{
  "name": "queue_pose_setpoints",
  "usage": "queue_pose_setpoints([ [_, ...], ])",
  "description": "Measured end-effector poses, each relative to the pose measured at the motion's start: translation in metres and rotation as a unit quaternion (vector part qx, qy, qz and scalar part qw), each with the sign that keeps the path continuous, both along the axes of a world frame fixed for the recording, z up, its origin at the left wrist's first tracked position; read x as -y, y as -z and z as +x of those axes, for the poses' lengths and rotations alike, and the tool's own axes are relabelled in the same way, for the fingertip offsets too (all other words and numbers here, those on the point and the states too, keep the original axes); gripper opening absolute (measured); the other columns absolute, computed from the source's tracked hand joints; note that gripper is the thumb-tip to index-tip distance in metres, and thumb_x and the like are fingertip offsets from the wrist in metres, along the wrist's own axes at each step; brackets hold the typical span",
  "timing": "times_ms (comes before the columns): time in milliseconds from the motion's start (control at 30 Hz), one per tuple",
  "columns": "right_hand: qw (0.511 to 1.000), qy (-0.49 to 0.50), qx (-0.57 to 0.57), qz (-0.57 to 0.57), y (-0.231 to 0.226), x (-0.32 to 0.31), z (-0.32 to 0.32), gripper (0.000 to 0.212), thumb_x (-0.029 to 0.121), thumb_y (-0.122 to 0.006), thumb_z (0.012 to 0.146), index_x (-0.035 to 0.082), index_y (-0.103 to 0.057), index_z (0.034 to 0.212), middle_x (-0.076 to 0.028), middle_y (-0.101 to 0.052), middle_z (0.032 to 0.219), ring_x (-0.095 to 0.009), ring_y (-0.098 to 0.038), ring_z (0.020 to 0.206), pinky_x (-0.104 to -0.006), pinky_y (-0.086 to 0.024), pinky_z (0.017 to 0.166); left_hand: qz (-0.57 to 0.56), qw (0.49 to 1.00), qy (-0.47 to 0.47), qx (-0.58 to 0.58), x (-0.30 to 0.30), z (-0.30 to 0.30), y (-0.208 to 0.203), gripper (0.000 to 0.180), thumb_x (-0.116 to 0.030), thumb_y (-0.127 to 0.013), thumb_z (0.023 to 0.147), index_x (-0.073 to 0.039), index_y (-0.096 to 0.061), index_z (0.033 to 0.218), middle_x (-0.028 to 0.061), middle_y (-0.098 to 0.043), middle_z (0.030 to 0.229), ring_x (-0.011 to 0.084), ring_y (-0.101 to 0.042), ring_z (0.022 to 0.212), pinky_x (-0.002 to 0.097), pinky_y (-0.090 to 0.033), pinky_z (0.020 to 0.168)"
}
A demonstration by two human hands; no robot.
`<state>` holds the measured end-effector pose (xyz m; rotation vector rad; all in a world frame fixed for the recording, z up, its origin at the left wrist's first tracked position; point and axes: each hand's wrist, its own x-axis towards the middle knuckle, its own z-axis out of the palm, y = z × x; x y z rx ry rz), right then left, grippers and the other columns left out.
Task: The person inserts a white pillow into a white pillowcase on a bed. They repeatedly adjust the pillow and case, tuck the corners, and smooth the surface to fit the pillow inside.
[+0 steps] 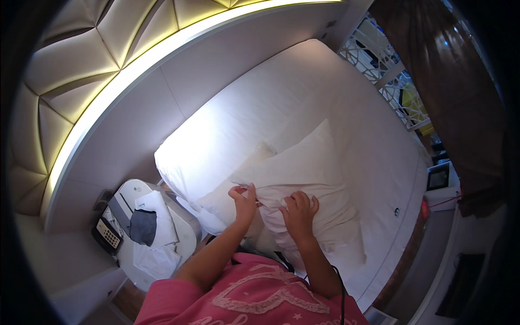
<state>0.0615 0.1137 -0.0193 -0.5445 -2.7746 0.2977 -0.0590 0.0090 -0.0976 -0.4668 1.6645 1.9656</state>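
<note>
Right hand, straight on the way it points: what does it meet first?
Likely the white pillow: the right hand already seems to be against its loose, folded fabric, though depth is hard to judge from this single view.

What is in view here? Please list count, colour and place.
Upper pillow: one, white, on bed
Lower pillow: one, white, partly beneath it
Bed: one, white, centre
Bedside table: one, white, lower left
Telephone: one, black, bedside table
Cloth: one, grey, bedside table
Cloth-like pieces: several, white, bedside table
Padded panels: several, beige, upper left
Light strip: one, yellowish, below panels
Lattice screen: one, white, upper right
Curtain: one, brown, right
Screen-like thing: one, dark, right
Shirt: one, pink, bottom
Left grip: one, bare, upper pillow's edge
Right grip: one, bare, upper pillow
</note>
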Motion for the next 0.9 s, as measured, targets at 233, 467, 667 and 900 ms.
queue_pose_setpoints([
  [233, 1.000, -0.025, 0.010, 0.010, 0.004, 0.002, -0.013, 0.012, 0.018, -0.071, 0.085, 0.012, -0.062, 0.090, -0.004, -0.060, 0.100, -0.023, -0.057, 0.112, -0.0585, -0.028, 0.108, 0.076, 0.992, 0.033, 0.096, 0.004, -0.055, 0.047, 0.057, -0.021, -0.073, 0.094, 0.002, -0.046, 0.138, 0.0158, -0.059, 0.130, 0.0226, -0.060, 0.111, 0.0331, -0.048, 0.096],
  [467, 0.995, -0.068, -0.071, -0.025, -0.030, -0.011, -0.077, 0.012, 0.013, -0.067, 0.089, 0.010, -0.067, 0.101, -0.005, -0.065, 0.106, -0.026, -0.059, 0.108, -0.0533, -0.028, 0.108, 0.124, 0.991, 0.047, -0.022, 0.014, -0.016, 0.007, 0.040, -0.018, -0.069, 0.096, -0.001, -0.057, 0.130, 0.0066, -0.068, 0.113, 0.0130, -0.062, 0.091, 0.0281, -0.048, 0.071],
  [667, 0.989, -0.130, 0.041, -0.048, -0.054, -0.021, -0.098, 0.011, 0.011, -0.062, 0.089, 0.009, -0.068, 0.097, -0.007, -0.065, 0.100, -0.026, -0.059, 0.103, -0.0538, -0.029, 0.107, 0.098, 0.984, 0.141, -0.050, 0.029, 0.009, -0.055, 0.037, -0.019, -0.069, 0.096, -0.001, -0.059, 0.127, 0.0046, -0.068, 0.111, 0.0116, -0.061, 0.092, 0.0278, -0.048, 0.074],
  [900, 0.996, -0.052, 0.074, 0.001, -0.062, -0.043, -0.094, 0.008, 0.013, -0.064, 0.090, 0.007, -0.068, 0.094, -0.009, -0.066, 0.097, -0.027, -0.060, 0.101, -0.0468, -0.033, 0.103, 0.118, 0.975, 0.161, -0.096, 0.026, 0.025, -0.061, 0.048, -0.024, -0.069, 0.097, -0.002, -0.050, 0.135, 0.0069, -0.064, 0.118, 0.0146, -0.060, 0.101, 0.0291, -0.049, 0.079],
])
